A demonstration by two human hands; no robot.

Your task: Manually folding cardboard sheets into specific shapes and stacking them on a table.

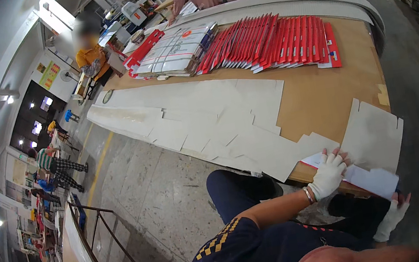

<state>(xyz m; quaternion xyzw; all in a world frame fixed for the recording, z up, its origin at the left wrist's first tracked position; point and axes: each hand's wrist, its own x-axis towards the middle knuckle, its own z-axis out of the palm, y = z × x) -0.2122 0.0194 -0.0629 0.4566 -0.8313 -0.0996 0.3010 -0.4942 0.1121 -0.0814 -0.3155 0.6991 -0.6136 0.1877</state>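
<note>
My left hand [328,175], in a white glove with bare fingertips, lies with spread fingers on a white folded card sheet [374,181] at the near edge of the table. A bit of red shows on that sheet left of the hand. My right hand [392,220], gloved the same way, is just below the sheet's right corner, with its visible fingers apart; whether they touch the corner is unclear. Beside the sheet lies a slotted off-white cardboard blank [372,135]. More pale blanks [217,110] overlap along the table's left side.
A long row of red and white folded cartons [283,42] leans across the brown tabletop [319,94]. Next to it sits a strapped white bundle [175,51]. Two people stand beyond the table, one in an orange top [91,59]. A metal-framed rack [109,240] stands at lower left.
</note>
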